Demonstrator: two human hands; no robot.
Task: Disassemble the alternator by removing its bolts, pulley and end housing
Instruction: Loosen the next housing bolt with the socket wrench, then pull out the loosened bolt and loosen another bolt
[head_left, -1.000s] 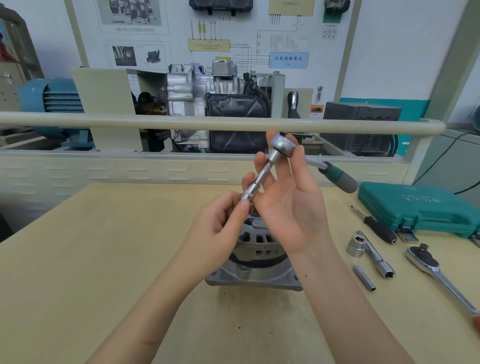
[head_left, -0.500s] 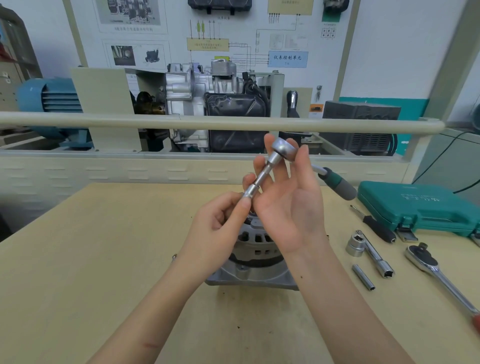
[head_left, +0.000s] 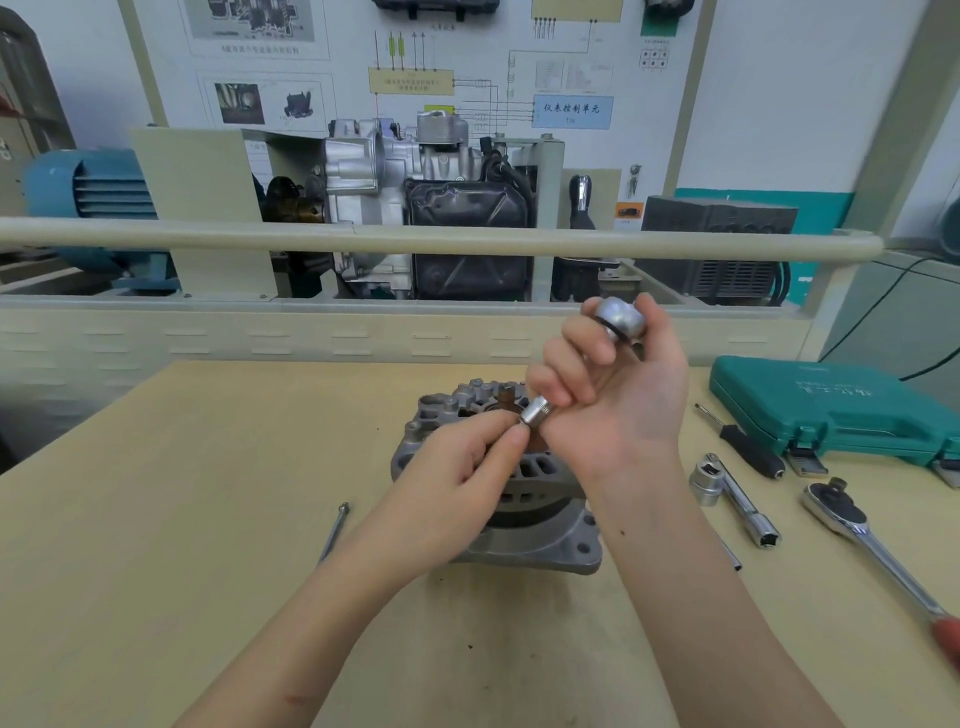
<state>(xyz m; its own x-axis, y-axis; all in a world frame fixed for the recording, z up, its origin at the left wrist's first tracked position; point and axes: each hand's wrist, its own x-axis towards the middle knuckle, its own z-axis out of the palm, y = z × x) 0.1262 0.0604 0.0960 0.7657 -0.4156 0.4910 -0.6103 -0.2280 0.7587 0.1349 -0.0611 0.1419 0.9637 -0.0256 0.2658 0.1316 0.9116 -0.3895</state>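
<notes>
1. The grey cast-aluminium alternator (head_left: 498, 499) sits on the pale wood-look bench (head_left: 156, 519) with its flanged end down, straight below both hands.
2. The right hand (head_left: 618, 410) is curled round a chrome ratchet wrench (head_left: 619, 321), round head showing above the fingers; the handle is hidden behind the hand.
3. The left hand (head_left: 457, 467) pinches the small knurled chrome socket (head_left: 535, 414) at the tool's lower end between thumb and fingertips.
4. Likely step: pulling or swapping the socket. Whether it is seated on the drive, I cannot tell.
5. Risk: the socket slips from that light pinch, drops onto the alternator and lodges in a vent slot or rolls off the bench.
6. Risk: a half-seated socket cams off the bolt head and rounds it.
7. Risk: the loose long thin steel bolt (head_left: 335, 530) lying left of the alternator gets swept by a forearm.
8. Spare chrome sockets and extension (head_left: 735, 499), a second ratchet (head_left: 872, 545) and the teal plastic tool case (head_left: 831, 410) lie to the right, well apart from the hands.
</notes>
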